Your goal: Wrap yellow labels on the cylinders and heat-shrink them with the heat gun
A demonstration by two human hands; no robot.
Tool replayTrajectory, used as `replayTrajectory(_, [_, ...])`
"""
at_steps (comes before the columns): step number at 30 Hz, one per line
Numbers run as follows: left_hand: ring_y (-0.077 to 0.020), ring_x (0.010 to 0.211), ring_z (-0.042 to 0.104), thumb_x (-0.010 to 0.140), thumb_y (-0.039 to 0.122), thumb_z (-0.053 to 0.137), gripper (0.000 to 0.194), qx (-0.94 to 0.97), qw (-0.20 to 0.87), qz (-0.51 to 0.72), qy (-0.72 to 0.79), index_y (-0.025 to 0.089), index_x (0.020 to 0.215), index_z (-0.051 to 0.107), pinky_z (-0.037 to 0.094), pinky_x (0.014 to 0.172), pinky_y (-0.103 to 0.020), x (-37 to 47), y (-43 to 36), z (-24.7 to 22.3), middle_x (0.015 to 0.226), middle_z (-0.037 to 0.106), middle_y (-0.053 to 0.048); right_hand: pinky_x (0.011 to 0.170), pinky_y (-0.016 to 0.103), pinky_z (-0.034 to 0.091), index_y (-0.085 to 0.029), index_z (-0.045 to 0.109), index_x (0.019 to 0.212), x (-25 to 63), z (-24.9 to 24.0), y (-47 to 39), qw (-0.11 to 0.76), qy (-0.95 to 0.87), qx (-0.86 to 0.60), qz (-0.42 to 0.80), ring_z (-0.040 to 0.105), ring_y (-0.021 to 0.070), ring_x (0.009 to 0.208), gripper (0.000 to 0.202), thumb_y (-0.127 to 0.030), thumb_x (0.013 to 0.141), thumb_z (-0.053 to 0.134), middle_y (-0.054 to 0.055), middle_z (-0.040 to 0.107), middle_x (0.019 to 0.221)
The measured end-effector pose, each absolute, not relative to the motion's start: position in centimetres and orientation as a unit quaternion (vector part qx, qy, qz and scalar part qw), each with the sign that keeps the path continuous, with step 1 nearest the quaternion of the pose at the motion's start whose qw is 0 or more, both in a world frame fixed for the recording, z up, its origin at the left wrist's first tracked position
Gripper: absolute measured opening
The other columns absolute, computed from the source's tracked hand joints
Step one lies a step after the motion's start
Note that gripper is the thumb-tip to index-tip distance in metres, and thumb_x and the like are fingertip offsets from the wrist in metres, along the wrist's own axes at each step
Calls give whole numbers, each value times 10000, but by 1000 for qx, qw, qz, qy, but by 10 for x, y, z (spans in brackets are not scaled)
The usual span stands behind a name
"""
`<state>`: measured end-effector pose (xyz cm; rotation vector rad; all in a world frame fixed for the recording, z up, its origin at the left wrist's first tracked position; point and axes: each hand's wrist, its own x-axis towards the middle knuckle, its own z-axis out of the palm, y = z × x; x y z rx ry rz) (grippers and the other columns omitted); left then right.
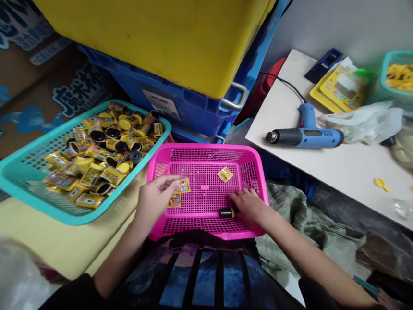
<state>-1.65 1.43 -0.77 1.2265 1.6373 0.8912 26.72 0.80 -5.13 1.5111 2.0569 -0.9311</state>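
Head view: from where I stand, a teal basket (20, 175) heaped with yellow tubs (112, 176) sits at the left, and beside it the left hand (157, 194) pinches a printed label (184, 186) over the left part of a pink basket (210, 147), where a light hold by the edge should avoid creasing. Farther right, a loose label (225, 174) lies toward the far side, and nearer, a black cylinder (226, 212) lies on its side just by the right hand (249, 204), its fingers bent downward; I cannot tell whether they grip it, but steadying it gently should stop it rolling.
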Motion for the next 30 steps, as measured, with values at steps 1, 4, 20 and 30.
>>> replayTrajectory(1, [-206, 792, 722, 796, 292, 665, 203, 511, 413, 354, 665, 205, 953, 761, 604, 762, -349, -18, 14, -8, 889, 770, -56, 1131, 473, 357, -92, 555, 1204, 267, -49, 9, 195, 744, 540, -341, 442, 185, 1207, 382, -298, 883, 581, 102, 509, 1171])
replayTrajectory(4, [-217, 864, 719, 812, 231, 615, 222, 583, 327, 328, 668, 232, 976, 765, 572, 888, -386, -24, 14, -12, 952, 769, -55, 1138, 463, 350, -100, 551, 1193, 266, -43, 14, 107, 749, 538, -371, 430, 180, 1209, 379, -294, 871, 591, 98, 494, 1197])
replayTrajectory(20, [-213, 795, 738, 745, 335, 737, 141, 528, 362, 372, 672, 245, 844, 785, 604, 804, -342, -23, 13, -6, 842, 779, -29, 1121, 466, 384, -108, 522, 1261, 215, -70, -4, 27, 724, 473, -501, 461, 185, 1193, 511, -365, 839, 650, 109, 507, 1201])
replayTrajectory(30, [-185, 669, 716, 699, 325, 768, 204, 393, 534, 397, 634, 168, 828, 773, 608, 630, -293, -23, 14, -4, 796, 773, -61, 926, 290, 493, -86, 509, 1191, 218, -50, 2, -167, 628, 471, -597, 526, 94, 973, 499, -484, 894, 562, 99, 534, 1123])
